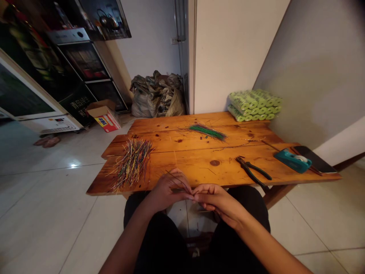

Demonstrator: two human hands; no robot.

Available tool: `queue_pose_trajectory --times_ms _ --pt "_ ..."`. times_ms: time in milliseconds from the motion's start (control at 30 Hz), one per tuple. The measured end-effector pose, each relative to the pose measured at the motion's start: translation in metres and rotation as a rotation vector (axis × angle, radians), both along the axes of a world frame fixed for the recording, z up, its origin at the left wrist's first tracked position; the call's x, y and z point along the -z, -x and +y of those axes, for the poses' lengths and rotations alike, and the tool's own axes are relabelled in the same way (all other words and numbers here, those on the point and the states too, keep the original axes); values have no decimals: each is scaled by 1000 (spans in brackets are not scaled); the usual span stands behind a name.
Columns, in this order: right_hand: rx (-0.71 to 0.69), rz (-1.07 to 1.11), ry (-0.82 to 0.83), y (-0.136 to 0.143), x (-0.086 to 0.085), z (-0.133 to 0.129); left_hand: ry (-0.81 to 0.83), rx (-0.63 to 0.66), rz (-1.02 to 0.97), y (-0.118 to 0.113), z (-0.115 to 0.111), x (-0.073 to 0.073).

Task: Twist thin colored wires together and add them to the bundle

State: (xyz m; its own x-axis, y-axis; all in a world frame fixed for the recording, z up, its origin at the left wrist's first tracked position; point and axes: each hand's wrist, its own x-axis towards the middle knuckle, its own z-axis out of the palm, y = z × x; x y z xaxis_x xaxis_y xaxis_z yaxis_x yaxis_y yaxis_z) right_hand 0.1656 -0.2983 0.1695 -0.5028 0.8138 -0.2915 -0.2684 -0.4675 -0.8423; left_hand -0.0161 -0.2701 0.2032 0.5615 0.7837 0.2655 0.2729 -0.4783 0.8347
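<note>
My left hand [170, 191] and my right hand [218, 199] meet fingertip to fingertip just off the near edge of the wooden table [182, 152]. Pinched in my left hand is a thin dark wire [178, 179], whose free end sticks up to the left. My right thumb and fingers are closed at the same spot, at the wire's other end, which the fingertips hide. To the left lies a loose pile of multicoloured wires [134, 161]. A bundle of green wires [207, 131] rests farther back. Black-handled pliers [252, 171] lie right of my hands.
A teal tape dispenser [292, 160] and a dark phone or tablet [315, 160] lie at the table's right end. Packed green-wrapped rolls [254, 105] stand at the back right. A twisted wire strand [236, 146] crosses the planks. Beyond are stuffed bags [157, 95] and an open carton [105, 115].
</note>
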Motion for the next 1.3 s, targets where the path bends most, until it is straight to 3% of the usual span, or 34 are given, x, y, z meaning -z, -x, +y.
queue_pose_trajectory --times_ms 100,167,367,533,733,1000,1300 --pt "-23 -52 3 -1 7 -3 -62 99 140 0 0 -8" --pt "9 -108 -21 -2 10 -4 -140 81 184 -1 -3 -8" --pt "114 -162 -99 1 11 -5 -312 -55 156 -4 -10 14" --pt "225 -137 -95 2 8 -7 -222 -182 28 -7 -10 32" --pt "162 29 53 -5 9 -6 -111 -282 -134 -9 -12 37" --pt "22 242 240 1 29 -4 -90 -191 -164 -10 -15 39" --pt "-85 187 72 1 26 -2 82 -197 -214 -12 -20 48"
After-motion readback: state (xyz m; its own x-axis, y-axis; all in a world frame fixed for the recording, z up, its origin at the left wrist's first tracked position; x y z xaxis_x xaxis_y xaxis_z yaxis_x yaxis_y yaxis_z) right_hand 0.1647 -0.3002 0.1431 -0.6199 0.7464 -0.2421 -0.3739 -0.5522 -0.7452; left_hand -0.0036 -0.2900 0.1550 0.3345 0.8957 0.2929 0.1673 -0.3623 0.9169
